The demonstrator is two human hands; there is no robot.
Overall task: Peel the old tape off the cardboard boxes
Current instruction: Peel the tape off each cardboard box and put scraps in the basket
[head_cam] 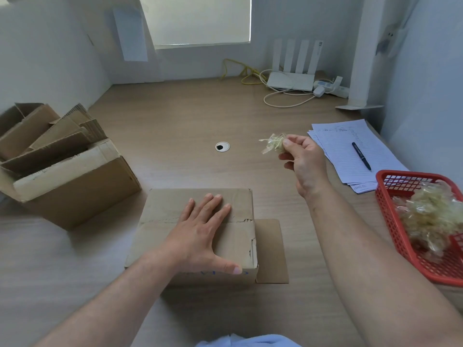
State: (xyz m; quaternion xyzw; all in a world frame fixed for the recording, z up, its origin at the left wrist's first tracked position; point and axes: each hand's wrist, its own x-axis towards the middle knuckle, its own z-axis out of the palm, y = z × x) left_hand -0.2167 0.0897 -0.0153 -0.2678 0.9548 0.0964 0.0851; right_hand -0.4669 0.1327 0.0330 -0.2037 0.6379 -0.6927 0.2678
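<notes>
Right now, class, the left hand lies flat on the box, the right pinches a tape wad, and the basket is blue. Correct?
No: head view shows a red basket. The left hand lies flat on the box; the right hand pinches a tape wad.

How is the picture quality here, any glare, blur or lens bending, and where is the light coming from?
Head view: soft, even daylight from the covered window, no glare on the desk. Head view: wide-angle bending makes the walls lean. Head view: the left hand, box and the tape wad pinched by the right hand are fairly sharp; the bottom-left corner is smeared.
</notes>
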